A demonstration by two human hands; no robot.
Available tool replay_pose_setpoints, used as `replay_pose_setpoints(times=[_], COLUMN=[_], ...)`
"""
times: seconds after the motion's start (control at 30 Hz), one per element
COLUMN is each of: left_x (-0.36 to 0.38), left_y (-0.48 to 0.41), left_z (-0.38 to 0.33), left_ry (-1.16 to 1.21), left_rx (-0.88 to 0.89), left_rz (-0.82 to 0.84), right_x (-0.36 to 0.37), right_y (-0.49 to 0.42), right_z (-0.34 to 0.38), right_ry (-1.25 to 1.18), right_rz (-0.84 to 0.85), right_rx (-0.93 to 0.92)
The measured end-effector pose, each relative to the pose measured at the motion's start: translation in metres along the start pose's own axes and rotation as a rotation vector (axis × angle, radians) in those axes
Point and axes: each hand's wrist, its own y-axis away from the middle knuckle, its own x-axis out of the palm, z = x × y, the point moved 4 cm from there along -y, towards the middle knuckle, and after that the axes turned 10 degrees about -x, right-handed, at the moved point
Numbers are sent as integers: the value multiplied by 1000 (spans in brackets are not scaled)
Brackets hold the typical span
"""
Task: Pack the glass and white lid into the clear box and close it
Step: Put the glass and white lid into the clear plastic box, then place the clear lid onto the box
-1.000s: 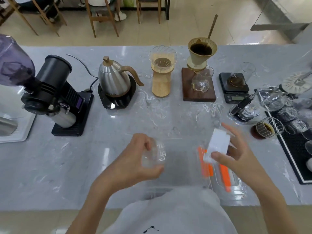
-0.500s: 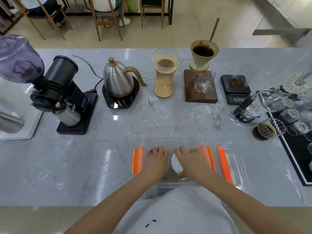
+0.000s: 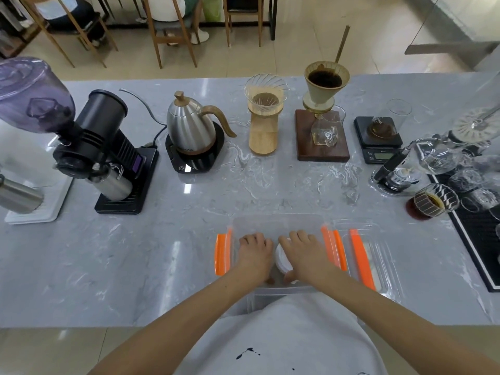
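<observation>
The clear box (image 3: pixel 278 221) with orange side clips (image 3: pixel 222 254) stands at the near edge of the counter, open. Both my hands are down inside it. My left hand (image 3: pixel 254 257) lies palm down, fingers curled over the glass, which is hidden beneath it. My right hand (image 3: pixel 305 257) grips the white lid (image 3: pixel 281 260), whose round edge shows between my hands. The box's clear cover (image 3: pixel 378 247) with orange strips (image 3: pixel 361 259) lies flat just right of the box.
At the back stand a black grinder (image 3: pixel 108 147), a steel kettle (image 3: pixel 189 131), a wooden dripper stand (image 3: pixel 263 125), a ceramic dripper with coffee (image 3: pixel 326 82) and a scale (image 3: pixel 377 139). Glassware and a black mat (image 3: pixel 473 239) crowd the right.
One second ago my hands held the glass and the white lid above the box. Both have since come down into the box and now stay there.
</observation>
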Motion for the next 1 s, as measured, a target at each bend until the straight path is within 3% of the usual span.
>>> replay_pose_setpoints(times=[0.27, 0.3, 0.37, 0.43, 0.5, 0.57, 0.67, 0.77, 0.87, 1.0], left_x=[-21, -25, -37, -51, -52, -42, -18, -6, -4, 3], left_y=[0, 4, 15, 30, 42, 43, 27, 20, 19, 11], left_z=[12, 16, 27, 42, 60, 71, 74, 74, 72, 75], left_ry=[178, 207, 362, 615, 816, 969, 1158, 1246, 1298, 1461], left_rx=[-43, -38, -18, -34, -97, -148, -156, -173, -150, -86], left_rz=[96, 68, -77, -359, -646, -682, -422, -379, -382, -322], right_x=[-29, -40, -66, -74, -55, -15, 55, 100, 119, 136], right_y=[17, 26, 55, 93, 126, 142, 157, 181, 203, 209], right_z=[-6, -9, -17, -36, -55, -69, -70, -51, -41, -45], right_ry=[-230, -318, -515, -638, -700, -743, -725, -759, -798, -1594], right_rz=[29, -46, -393, -854, -1127, -1112, -706, -497, -679, -1113], right_rx=[83, 72, 130, 404, 723, 945, 1226, 1396, 1520, 1505])
